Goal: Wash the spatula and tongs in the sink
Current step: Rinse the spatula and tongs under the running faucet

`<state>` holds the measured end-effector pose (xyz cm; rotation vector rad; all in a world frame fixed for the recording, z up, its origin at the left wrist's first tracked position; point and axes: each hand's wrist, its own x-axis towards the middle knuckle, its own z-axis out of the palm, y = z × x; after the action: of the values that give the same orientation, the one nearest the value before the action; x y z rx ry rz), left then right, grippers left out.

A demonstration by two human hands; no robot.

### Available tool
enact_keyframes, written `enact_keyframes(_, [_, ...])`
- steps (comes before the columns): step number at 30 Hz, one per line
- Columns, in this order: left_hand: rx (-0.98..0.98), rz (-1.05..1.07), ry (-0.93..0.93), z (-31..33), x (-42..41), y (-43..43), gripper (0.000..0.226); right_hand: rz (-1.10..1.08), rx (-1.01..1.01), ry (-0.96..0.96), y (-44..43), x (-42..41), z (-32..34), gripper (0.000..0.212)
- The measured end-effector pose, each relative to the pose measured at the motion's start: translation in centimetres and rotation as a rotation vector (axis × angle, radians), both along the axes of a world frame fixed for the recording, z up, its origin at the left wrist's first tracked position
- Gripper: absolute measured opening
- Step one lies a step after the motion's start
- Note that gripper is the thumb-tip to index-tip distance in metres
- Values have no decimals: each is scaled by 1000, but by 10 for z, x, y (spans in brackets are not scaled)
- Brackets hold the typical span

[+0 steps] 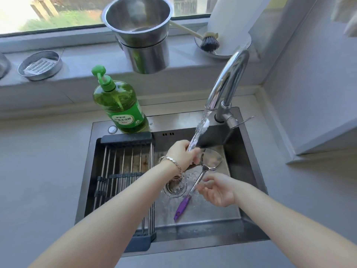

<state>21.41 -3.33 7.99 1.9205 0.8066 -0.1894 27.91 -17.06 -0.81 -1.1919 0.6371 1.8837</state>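
Left hand (181, 156): curling round the blade edge of the steel spatula with a purple handle (212, 159), keeping it under the chrome tap (228, 80) stream to rinse.
Right hand (217, 191): hanging loose-fingered just beside the shaft, gripping nothing, likely ready to steady it.
Spatula position: slanting over the stainless sink (212, 215), so water is draining off.
Tongs: not seeing them.

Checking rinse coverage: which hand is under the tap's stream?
The left hand, at the spatula blade, is in the stream; the right hand is lower, beside the shaft.
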Motion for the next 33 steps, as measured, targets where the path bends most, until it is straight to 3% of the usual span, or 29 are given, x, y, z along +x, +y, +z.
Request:
enact_keyframes(6, [-264, 78, 172, -6, 1, 1, 26, -148, -171, -154, -42, -13, -23, 24])
enact_keyframes(9, [-366, 189, 216, -21, -10, 9, 4, -230, -236, -235, -41, -22, -46, 25])
enact_keyframes(11, [-477, 340, 193, -34, -21, 17, 36, -211, -269, -284, -32, -30, -65, 27])
enact_keyframes(13, [-553, 472, 150, -43, -31, 25, 52, -136, -290, -333, -18, -38, -82, 30])
enact_keyframes(16, [-556, 510, 120, -53, -41, 35, 59, 41, -276, -457, 5, -54, -112, 28])
enact_keyframes(18, [-573, 539, 95, -62, -44, 40, 54, 293, -225, -736, 17, -62, -133, 17])
enact_keyframes(19, [-604, 551, 82, -64, -45, 42, 50, 461, -156, -904, 21, -65, -144, 9])
enact_keyframes(20, [-630, 563, 70, -66, -46, 44, 46, 651, -91, -1045, 24, -66, -153, 21])
enact_keyframes(23, [-711, 589, 60, -75, -48, 49, 40, 1457, 143, -1339, 33, -66, -173, 37])
enact_keyframes(25, [-724, 585, 72, -80, -51, 52, 39, 1776, 280, -1465, 41, -70, -179, 38])
enact_keyframes(29, [-689, 579, 52, -75, -57, 56, 38, 2013, 449, -1493, 35, -69, -192, 35])
enact_keyframes(33, [-568, 520, 7, -54, -60, 63, 38, 1809, 573, -1630, 27, -64, -166, 52])
